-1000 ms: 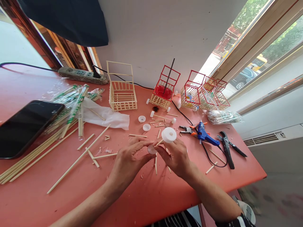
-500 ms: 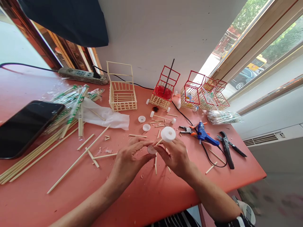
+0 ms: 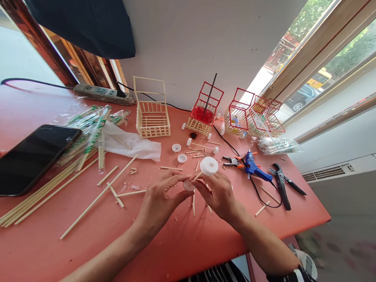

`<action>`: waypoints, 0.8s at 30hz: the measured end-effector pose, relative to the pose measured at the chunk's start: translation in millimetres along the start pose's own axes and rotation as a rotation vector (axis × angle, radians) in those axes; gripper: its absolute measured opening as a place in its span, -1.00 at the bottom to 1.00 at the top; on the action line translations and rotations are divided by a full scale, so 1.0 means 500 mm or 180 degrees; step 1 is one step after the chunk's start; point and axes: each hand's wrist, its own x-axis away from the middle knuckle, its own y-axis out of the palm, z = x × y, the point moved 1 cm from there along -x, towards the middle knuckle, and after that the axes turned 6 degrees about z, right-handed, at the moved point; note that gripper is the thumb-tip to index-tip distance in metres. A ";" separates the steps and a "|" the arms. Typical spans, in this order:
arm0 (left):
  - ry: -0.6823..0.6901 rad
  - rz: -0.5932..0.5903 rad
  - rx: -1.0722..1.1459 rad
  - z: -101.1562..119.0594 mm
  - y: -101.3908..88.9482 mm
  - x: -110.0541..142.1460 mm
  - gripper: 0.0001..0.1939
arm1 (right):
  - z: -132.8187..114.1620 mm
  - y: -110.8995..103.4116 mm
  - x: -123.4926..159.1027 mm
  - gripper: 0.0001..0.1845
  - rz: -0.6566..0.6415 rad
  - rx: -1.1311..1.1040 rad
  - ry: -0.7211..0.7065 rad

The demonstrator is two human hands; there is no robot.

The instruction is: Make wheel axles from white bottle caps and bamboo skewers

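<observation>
Between thumb and fingers, my left hand [image 3: 160, 196] pinches a white bottle cap [image 3: 188, 185]. My right hand [image 3: 216, 194] grips a short wooden stick [image 3: 198, 176], which has a larger-looking white cap [image 3: 209, 166] on its far end. The stick's near end meets the cap in my left hand; whether it is fixed there I cannot tell. Past my hands lie two loose white caps [image 3: 181, 158] and a stick axle [image 3: 202, 145] with a cap at each end. A plain stick cart body [image 3: 152, 119] stands at the back, left of a cart with a red bowl [image 3: 202, 115] in it.
On the right lie a blue glue gun [image 3: 254, 166], pliers [image 3: 232, 161] and black cutters [image 3: 282, 186]. Loose sticks [image 3: 98, 197], wrapped chopsticks [image 3: 94, 133] and a phone [image 3: 38, 156] occupy the left. Several red-trimmed carts [image 3: 239, 113] and a power strip [image 3: 102, 94] stand along the back.
Almost nothing differs. Both hands keep the same grip on the caps and stick, and the view has shifted very slightly.
</observation>
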 end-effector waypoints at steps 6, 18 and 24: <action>0.0035 -0.0031 0.0025 -0.001 0.000 0.000 -0.75 | 0.001 0.001 0.002 -0.82 0.0034 0.0055 -0.0034; -0.0025 -0.0055 -0.0007 -0.004 0.002 0.003 -0.77 | 0.003 0.001 0.003 -0.82 0.0025 0.0066 0.0015; -0.0121 -0.0076 0.0017 0.001 0.000 0.002 -0.78 | 0.003 0.001 0.004 -0.81 -0.0028 0.0094 0.0042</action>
